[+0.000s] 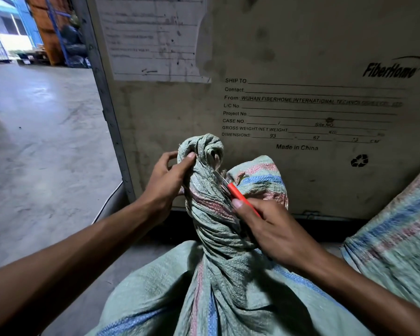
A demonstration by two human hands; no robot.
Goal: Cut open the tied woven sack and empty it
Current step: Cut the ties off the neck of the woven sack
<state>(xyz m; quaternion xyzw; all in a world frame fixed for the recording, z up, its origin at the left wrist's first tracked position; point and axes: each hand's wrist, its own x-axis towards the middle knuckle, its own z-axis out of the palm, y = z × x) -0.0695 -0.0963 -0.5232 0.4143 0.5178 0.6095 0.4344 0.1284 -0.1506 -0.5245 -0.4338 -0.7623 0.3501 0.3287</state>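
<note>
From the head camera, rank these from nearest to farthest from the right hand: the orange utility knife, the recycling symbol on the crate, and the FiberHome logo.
1. Orange utility knife: held in the right hand, blade at the sack's twisted neck.
2. Recycling symbol: on the crate face, up and to the right.
3. FiberHome logo: near the crate's upper right, farthest.

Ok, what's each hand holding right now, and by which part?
The right hand holds the orange utility knife by its handle, blade against the sack's tied neck. The left hand grips that twisted neck just below the knot.
</note>
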